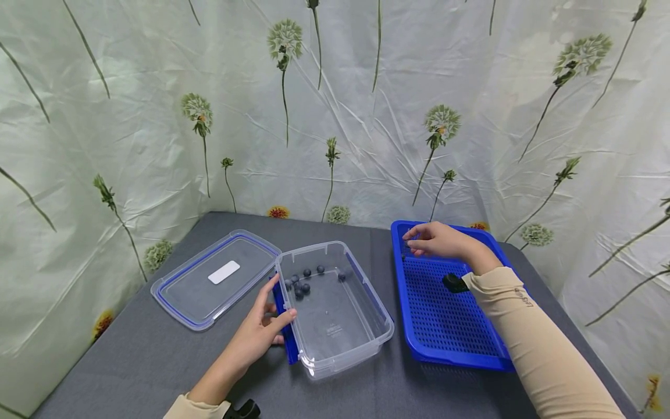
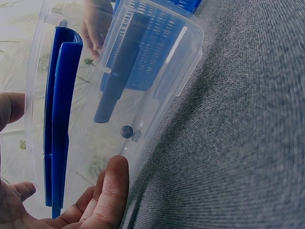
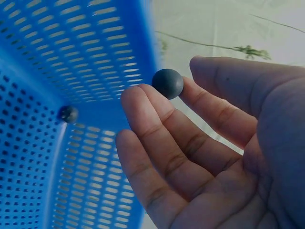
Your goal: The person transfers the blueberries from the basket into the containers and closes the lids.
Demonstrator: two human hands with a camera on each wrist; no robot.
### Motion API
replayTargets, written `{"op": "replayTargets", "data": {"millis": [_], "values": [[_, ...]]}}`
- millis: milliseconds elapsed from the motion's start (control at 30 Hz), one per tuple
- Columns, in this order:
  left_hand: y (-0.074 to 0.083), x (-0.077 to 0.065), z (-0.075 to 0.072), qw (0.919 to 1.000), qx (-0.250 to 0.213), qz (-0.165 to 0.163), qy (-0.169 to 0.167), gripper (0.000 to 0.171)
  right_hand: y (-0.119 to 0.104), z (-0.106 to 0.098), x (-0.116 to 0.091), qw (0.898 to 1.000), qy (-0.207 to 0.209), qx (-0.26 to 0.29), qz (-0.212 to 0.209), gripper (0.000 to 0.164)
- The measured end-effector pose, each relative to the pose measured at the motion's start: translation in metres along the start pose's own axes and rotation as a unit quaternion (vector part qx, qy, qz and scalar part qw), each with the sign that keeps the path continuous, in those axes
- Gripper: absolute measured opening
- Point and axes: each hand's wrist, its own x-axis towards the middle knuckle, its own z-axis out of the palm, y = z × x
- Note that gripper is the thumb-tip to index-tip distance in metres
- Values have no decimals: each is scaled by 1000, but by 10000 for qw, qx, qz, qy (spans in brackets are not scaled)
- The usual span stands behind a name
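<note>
A clear plastic food container (image 1: 335,343) with blue side latches stands open, several blueberries (image 1: 306,288) lying in its far left part. My left hand (image 1: 259,331) grips its left wall beside the blue latch (image 2: 62,119), thumb over the rim and fingers along the outside. Over the far left corner of a blue perforated basket (image 1: 410,326), my right hand (image 1: 439,240) holds one blueberry (image 3: 167,83) at its fingertips. Another blueberry (image 3: 68,113) sits down in the basket's corner, apart from the hand.
The container's clear lid (image 1: 180,297), with a blue seal and a white label, lies flat on the grey cloth (image 1: 131,361) to the left. A white curtain (image 1: 356,116) printed with dandelions hangs behind the table. The basket stands just right of the container.
</note>
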Motion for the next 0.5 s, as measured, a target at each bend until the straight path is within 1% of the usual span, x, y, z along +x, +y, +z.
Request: {"op": "replayTargets", "data": {"millis": [133,367,500], "values": [[0,0,0,10000,3,-6,5,89,-7,-3,-1,9999,48,47,-124,40],[-1,0,0,10000,2,23,15,88,-17,-3,3,9988,-48,403,-268,42],[-1,0,0,10000,11,31,17,88,-23,-1,5,9985,10,396,-368,41]]}}
